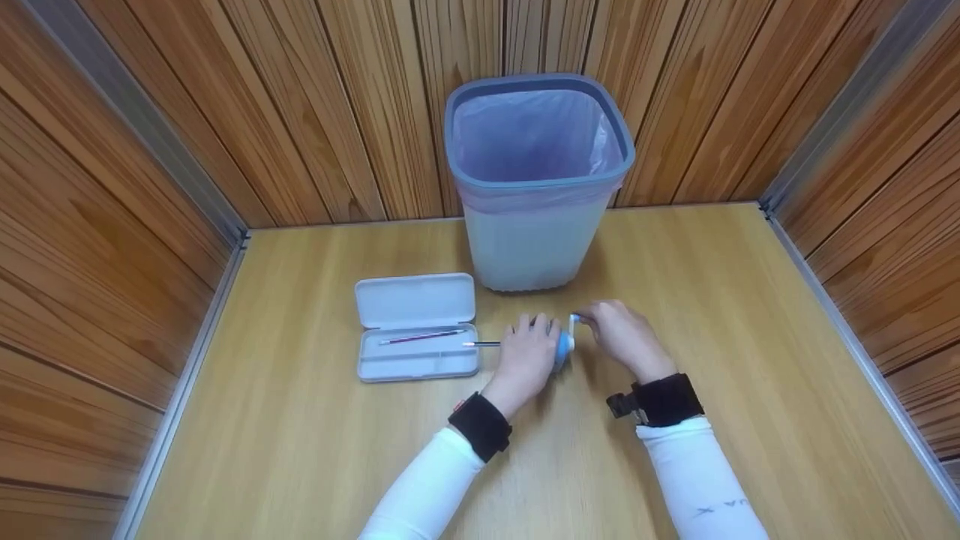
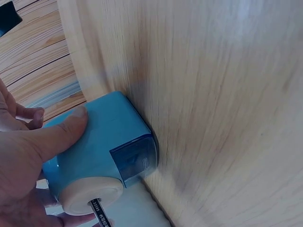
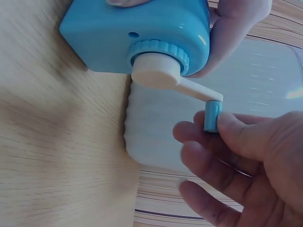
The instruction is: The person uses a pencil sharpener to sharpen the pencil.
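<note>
My right fingers [image 3: 213,168] pinch the blue knob [image 3: 212,117] of a pale crank [image 3: 158,72], which joins a blue housing [image 3: 102,45] at a ribbed ring [image 3: 156,45]. My left hand [image 3: 236,30] grips that housing on the table [image 3: 57,156]; behind it stands a pale, wavy-edged container [image 3: 158,127].

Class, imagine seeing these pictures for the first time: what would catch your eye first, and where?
The tall, bag-lined bin at the back of the table would likely catch the eye first. In front of it, the left hand grips a blue sharpener with a pencil inserted, and the right hand pinches its crank knob. An open pencil case lies left of them.
</note>
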A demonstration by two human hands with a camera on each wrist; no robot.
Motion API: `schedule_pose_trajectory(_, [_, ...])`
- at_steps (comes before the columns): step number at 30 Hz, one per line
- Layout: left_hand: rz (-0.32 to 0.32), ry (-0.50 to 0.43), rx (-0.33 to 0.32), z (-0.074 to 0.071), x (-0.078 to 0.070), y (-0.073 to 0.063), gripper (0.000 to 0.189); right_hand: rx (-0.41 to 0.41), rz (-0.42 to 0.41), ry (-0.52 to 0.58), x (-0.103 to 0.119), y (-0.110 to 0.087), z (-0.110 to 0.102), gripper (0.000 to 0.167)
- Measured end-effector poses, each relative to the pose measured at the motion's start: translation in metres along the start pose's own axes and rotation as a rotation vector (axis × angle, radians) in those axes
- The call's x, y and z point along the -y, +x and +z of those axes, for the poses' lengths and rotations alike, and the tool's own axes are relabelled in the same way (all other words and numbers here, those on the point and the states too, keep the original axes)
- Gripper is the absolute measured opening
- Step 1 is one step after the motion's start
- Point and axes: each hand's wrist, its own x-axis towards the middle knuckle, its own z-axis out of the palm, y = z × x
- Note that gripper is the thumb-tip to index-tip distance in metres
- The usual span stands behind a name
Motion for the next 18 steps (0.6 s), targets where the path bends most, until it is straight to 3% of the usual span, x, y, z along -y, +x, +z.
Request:
schedule_pose_trajectory(7, [0.007,-0.01,0.005,0.001,0.002,0.002,0.05,-0.036,-0.006,-0.031,-0.002,0.007,0.0,0.015])
schedule_pose_trajectory(18, [0.009,-0.006,0.025,0.002,0.003,0.002,0.049,-0.019,0.052,-0.047,-0.005,0.015,0.003,0.015])
